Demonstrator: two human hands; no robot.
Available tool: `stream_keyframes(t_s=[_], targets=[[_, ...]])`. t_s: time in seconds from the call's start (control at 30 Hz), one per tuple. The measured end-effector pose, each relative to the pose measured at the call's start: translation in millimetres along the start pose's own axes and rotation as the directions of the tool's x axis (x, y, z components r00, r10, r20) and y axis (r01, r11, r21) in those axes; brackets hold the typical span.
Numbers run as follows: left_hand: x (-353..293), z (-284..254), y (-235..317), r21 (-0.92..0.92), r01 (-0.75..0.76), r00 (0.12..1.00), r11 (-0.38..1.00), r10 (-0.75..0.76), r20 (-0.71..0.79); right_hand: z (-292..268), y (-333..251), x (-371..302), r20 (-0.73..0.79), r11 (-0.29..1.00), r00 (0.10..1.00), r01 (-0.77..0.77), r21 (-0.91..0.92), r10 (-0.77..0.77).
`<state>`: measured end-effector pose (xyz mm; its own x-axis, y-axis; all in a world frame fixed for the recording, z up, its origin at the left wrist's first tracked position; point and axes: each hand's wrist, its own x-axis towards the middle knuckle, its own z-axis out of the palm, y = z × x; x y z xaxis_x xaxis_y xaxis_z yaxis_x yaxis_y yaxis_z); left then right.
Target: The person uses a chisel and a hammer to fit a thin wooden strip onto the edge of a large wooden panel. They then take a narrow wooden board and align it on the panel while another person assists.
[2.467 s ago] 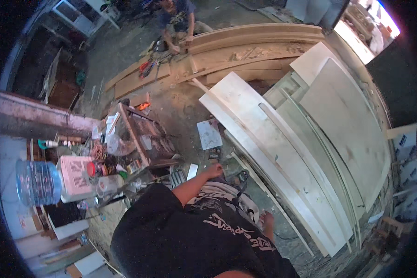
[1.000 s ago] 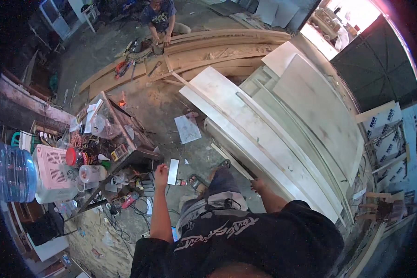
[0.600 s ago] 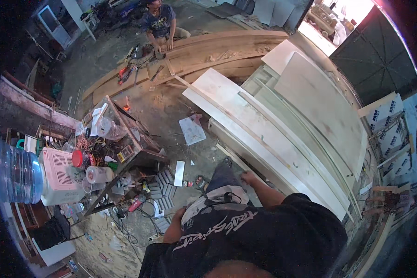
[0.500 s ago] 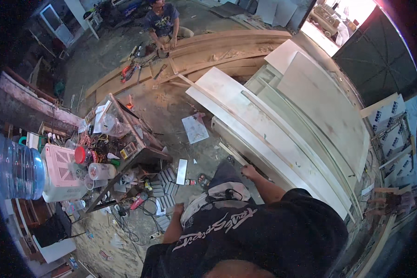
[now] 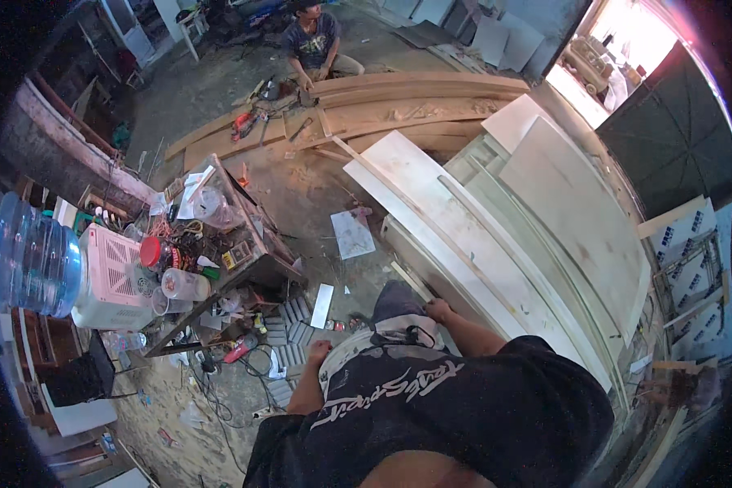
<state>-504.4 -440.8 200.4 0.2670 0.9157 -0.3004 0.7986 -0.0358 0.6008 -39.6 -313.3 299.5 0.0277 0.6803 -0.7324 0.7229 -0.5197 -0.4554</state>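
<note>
My left hand (image 5: 320, 350) hangs beside my left thigh, small in view, its fingers curled in and nothing showing in them. Bent at the elbow, my right arm brings my right hand (image 5: 437, 310) in front of my right hip. That hand is curled into a loose fist, with no object visible in it. Closest to it is the near side of a stack of long white panels (image 5: 447, 220), though I cannot tell whether they touch. Nearest my left hand is a small white board (image 5: 322, 306) on the floor, beside several grey strips (image 5: 289, 333).
On the left, a cluttered wooden table (image 5: 250, 272) holds jars and tools near a white-and-pink appliance (image 5: 115, 276) and a blue water bottle (image 5: 34, 254). Cables (image 5: 220, 398) lie on the floor. Ahead, another person (image 5: 313, 47) sits behind long wooden boards (image 5: 415, 88).
My view has shifted, so the table and panels sit lower in the picture. My left hand has risen slightly beside my thigh. The other person's head has turned.
</note>
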Motion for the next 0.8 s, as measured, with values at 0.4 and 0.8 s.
stream_keyframes(t_s=[0.4,0.8], targets=[[24.7,19.4,-3.8,-0.102,0.363,0.931,0.926,-0.354,0.091,-6.2,29.3,-16.3,-0.036,0.962,0.995,0.078,-0.263,-0.09],[155.5,-99.8,78.0,-0.289,0.283,0.946,0.914,-0.218,0.239,-38.1,62.9,110.5,-0.075,0.973,0.985,-0.14,0.182,0.156]])
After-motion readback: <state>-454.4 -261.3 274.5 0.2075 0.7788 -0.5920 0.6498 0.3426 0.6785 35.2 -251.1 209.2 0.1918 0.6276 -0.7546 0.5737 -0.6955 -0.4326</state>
